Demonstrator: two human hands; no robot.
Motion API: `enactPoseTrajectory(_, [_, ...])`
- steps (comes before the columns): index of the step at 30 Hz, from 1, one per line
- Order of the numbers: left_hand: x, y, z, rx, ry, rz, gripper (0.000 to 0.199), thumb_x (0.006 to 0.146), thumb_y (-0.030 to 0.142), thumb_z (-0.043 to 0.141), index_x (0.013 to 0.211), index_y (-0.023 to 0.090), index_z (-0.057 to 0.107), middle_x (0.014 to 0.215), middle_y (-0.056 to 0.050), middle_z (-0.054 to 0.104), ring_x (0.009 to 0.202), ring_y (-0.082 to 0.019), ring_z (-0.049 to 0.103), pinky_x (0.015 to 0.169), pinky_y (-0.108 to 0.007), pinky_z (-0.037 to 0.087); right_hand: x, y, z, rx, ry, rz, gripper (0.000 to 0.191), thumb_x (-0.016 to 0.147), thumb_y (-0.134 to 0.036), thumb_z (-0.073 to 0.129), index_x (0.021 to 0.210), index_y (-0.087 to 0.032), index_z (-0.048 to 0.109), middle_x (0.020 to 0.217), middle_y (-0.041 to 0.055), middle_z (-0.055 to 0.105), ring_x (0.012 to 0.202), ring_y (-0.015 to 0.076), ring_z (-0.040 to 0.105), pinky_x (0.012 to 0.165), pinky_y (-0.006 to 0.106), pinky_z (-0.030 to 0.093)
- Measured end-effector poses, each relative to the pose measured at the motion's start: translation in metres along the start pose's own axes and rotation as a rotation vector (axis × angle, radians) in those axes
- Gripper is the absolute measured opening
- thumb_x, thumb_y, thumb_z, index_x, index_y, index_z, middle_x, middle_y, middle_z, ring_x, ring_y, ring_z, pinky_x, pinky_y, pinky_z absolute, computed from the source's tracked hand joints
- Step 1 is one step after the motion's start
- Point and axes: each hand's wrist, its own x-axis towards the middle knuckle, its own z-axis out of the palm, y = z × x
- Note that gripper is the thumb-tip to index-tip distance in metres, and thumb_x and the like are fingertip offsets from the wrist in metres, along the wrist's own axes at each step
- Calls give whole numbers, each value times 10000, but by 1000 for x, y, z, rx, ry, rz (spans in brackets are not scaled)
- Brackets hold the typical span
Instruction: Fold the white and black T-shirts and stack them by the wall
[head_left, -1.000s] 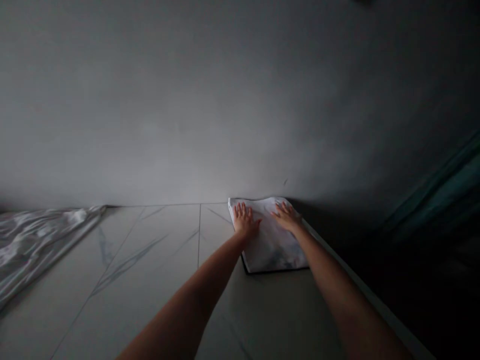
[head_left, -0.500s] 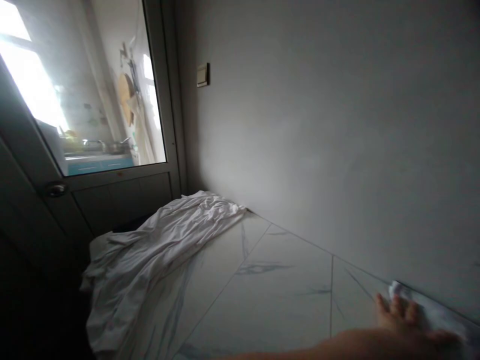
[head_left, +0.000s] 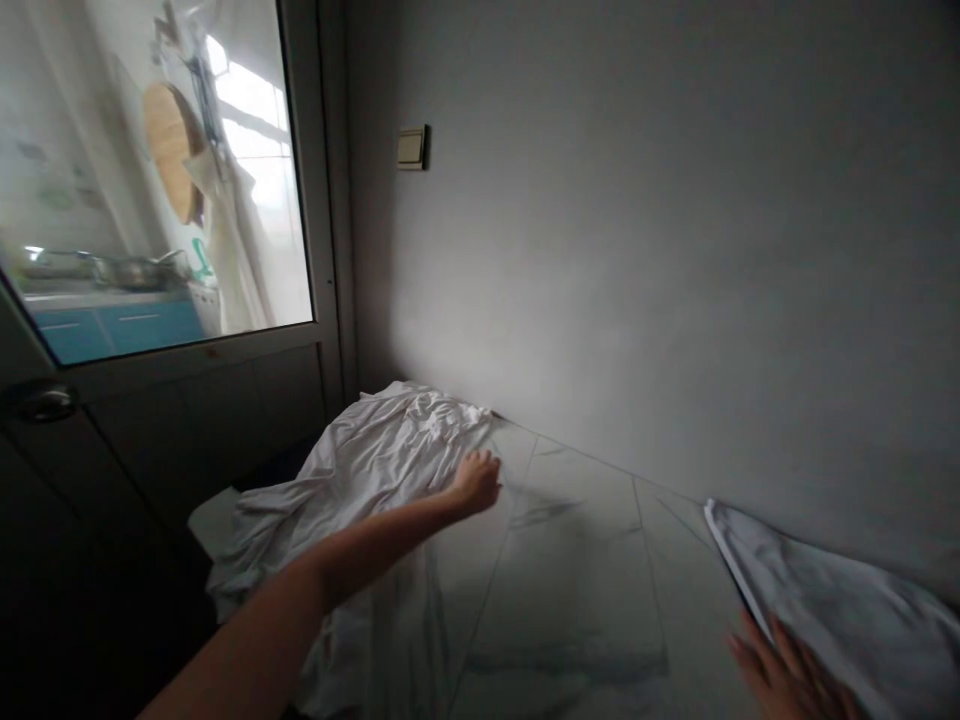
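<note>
Compared with half a second ago, we find the left hand (head_left: 478,482) off the folded white cloth (head_left: 855,610) and beside the crumpled white cloth (head_left: 397,455), fingers curled; we cannot tell whether it grips anything. The right hand (head_left: 795,675) has come into view, open, fingers extended at the folded cloth's left edge, gripping nothing visible. The folded cloth lies against the wall (head_left: 600,250), right on the marble-patterned tabletop (head_left: 577,570). We count two hands, two cloths, one light switch (head_left: 411,148), one round wooden board (head_left: 171,150).
</note>
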Motion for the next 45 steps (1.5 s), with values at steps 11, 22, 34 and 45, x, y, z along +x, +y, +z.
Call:
enactPoseTrajectory(11, [-22, -123, -31, 4, 36, -325, 213, 877, 311, 656, 949, 168, 517, 961, -73, 596, 1035, -274, 580, 837, -302, 445, -24, -139, -40, 49, -244, 326, 729, 897, -554, 220, 1442, -176, 523, 1530, 189, 428, 1439, 345, 361, 1101, 630, 301])
enactPoseTrajectory(22, [16, -114, -16, 31, 67, -377, 348, 920, 329, 559, 1162, 82, 517, 1239, -209, 578, 1179, -334, 552, 925, -351, 437, -75, -215, -72, 216, -140, 44, 572, 967, -505, 344, 1437, -236, 526, 1539, 116, 443, 1433, 308, 384, 1150, 591, 292])
enactPoseTrajectory(34, [31, -51, -25, -128, 14, -252, 230, 976, 227, 340, 1132, 164, 497, 1033, -143, 677, 1001, -262, 626, 802, -328, 465, -71, -222, -88, 308, -124, 61, 509, 978, -465, 407, 1408, -243, 565, 1517, 115, 471, 1411, 314, 420, 1148, 585, 317])
enactPoseTrajectory(45, [-95, 104, 12, -591, -246, 239, 125, 890, 143, 411, 983, 225, 428, 937, -42, 589, 824, -167, 560, 793, -324, 486, -59, -223, -115, 1225, -60, 459, 711, 861, -777, 373, 1124, -201, 696, 1192, 150, 704, 1159, 323, 633, 1006, 494, 486])
